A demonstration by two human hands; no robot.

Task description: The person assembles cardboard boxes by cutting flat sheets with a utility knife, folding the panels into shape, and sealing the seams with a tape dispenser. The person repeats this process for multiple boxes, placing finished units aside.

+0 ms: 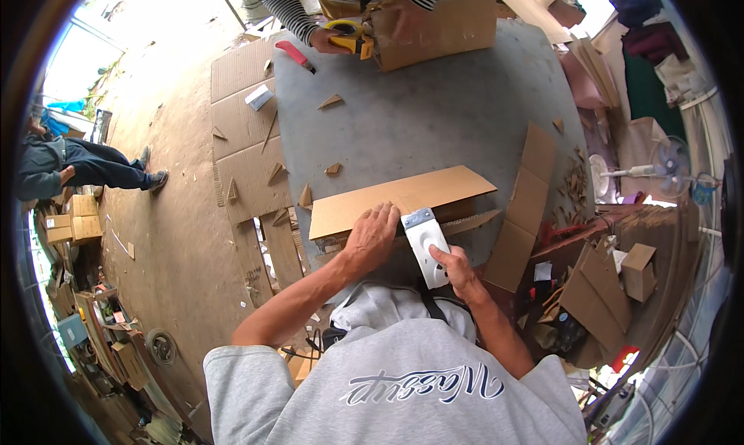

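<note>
My left hand (pixel 374 234) lies with its fingers stretched over the near edge of a folded piece of brown cardboard (pixel 411 195), a long, low box shape. My right hand (pixel 457 268) grips a white hand tool (pixel 425 246), blocky, with a metal plate at its far end; I cannot make out its exact kind. The plate end is close to the cardboard's near side, and whether it touches is unclear. Under the cardboard's top panel, lower flaps show at the right.
Opposite me, a person in striped sleeves (pixel 288 11) holds a yellow tape dispenser (pixel 353 39) against a cardboard box (pixel 438 34). A red utility knife (pixel 294 56) and cardboard scraps lie on the grey table (pixel 434 112). A cardboard strip (pixel 523 212) lies right. Another person (pixel 93 163) stands left.
</note>
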